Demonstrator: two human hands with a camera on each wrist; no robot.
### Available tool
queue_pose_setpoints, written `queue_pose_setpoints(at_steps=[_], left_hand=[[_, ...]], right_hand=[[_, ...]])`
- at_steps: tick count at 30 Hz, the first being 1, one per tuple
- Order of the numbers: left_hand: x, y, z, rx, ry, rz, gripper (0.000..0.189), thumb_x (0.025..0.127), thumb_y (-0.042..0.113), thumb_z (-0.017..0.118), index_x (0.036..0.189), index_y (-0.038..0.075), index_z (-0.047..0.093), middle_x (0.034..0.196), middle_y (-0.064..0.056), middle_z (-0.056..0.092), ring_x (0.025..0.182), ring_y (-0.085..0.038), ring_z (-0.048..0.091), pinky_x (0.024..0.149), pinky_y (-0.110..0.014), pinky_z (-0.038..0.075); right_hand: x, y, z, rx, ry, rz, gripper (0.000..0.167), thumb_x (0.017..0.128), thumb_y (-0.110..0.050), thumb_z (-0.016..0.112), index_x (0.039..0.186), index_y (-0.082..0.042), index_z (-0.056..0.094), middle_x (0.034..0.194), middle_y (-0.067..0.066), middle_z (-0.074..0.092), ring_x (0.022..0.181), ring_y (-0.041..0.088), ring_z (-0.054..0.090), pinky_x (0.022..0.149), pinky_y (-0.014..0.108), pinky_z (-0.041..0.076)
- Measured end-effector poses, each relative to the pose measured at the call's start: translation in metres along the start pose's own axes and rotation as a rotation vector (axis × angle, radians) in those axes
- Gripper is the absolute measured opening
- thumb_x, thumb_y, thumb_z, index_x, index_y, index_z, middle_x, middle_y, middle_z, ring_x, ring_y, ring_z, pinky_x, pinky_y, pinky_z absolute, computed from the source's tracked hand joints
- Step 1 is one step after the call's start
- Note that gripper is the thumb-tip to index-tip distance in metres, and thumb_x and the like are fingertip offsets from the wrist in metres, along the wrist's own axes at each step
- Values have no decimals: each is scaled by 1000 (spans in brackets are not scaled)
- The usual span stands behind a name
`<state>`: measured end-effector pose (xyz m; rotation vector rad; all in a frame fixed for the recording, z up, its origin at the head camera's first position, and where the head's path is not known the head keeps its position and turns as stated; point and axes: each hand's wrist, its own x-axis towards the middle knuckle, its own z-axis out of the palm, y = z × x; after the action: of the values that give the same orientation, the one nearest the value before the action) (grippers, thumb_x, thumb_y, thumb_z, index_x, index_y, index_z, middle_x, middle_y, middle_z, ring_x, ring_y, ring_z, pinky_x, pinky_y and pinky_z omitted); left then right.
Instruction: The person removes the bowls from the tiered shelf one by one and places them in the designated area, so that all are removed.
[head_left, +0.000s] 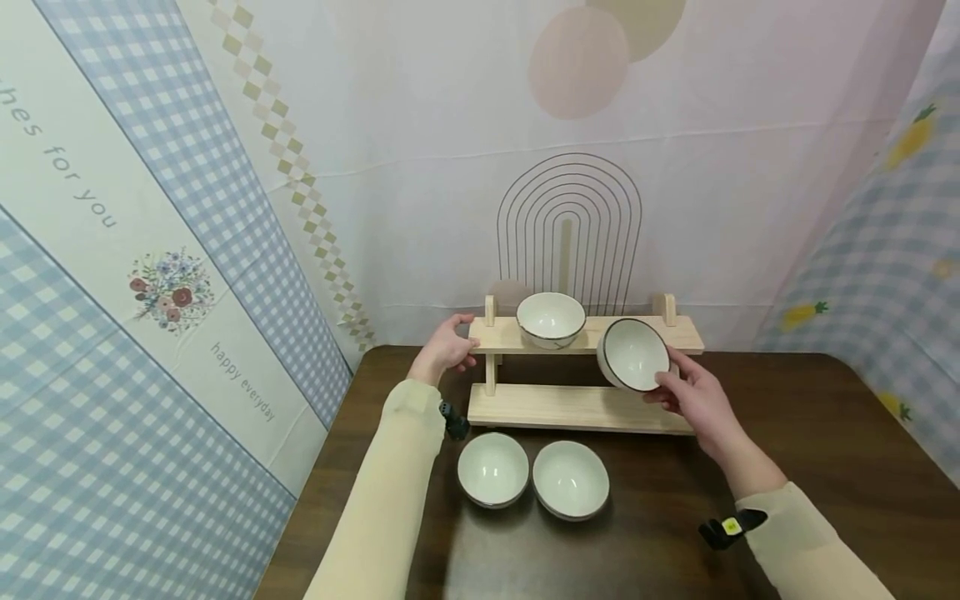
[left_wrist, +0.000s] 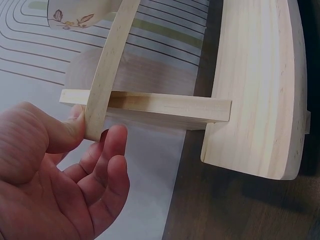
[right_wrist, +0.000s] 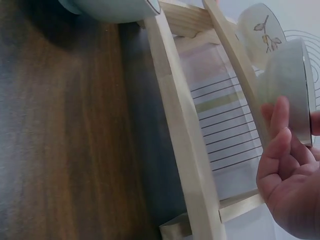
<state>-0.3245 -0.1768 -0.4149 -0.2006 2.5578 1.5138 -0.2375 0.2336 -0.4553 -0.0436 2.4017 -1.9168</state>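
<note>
My right hand [head_left: 697, 398] grips a white bowl [head_left: 636, 357] with a dark rim, thumb at the rim and fingers beneath its outside. That bowl is tilted, its inside facing me, in front of the top board's right half. My left hand [head_left: 447, 344] pinches the left end of a two-tier wooden shelf rack [head_left: 540, 402]; the left wrist view shows the thumb [left_wrist: 75, 122] against the upper board [left_wrist: 106, 75]. Another white bowl [head_left: 551, 321] stands upright on that board, left of the held one. In the right wrist view, a leaf pattern marks its side [right_wrist: 265, 35].
Two more white bowls, a left one [head_left: 492, 471] and a right one [head_left: 571, 481], stand side by side on the dark wooden table [head_left: 810, 417] in front of the rack. A patterned cloth [head_left: 420, 225] hangs right behind the rack.
</note>
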Motion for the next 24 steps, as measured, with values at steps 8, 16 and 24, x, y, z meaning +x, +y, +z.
queue_pose_setpoints(at_steps=[8,16,24], left_hand=[[-1,-2,-2,4,-13,-11,58,106,7,67,160,18,49,116,-27,72,91,-39,77,58,-31,54],[-5,-4,-4,-1,-23,4,57,106,7,66,160,17,49,115,-27,72,76,-29,75,58,-31,53],[-8,-4,-3,8,-17,9,57,106,7,66,159,18,50,114,-25,73,87,-37,77,55,-28,51]], right_hand=[[-17,7,6,-31,-41,12,70,112,-23,56,171,-5,22,98,5,81,86,8,75,73,27,58],[-36,12,7,-69,-56,19,70,111,-21,58,169,-2,24,95,9,80,83,11,76,72,29,58],[-54,20,5,-83,-92,7,69,110,-17,60,168,1,26,91,13,80,82,17,77,73,31,59]])
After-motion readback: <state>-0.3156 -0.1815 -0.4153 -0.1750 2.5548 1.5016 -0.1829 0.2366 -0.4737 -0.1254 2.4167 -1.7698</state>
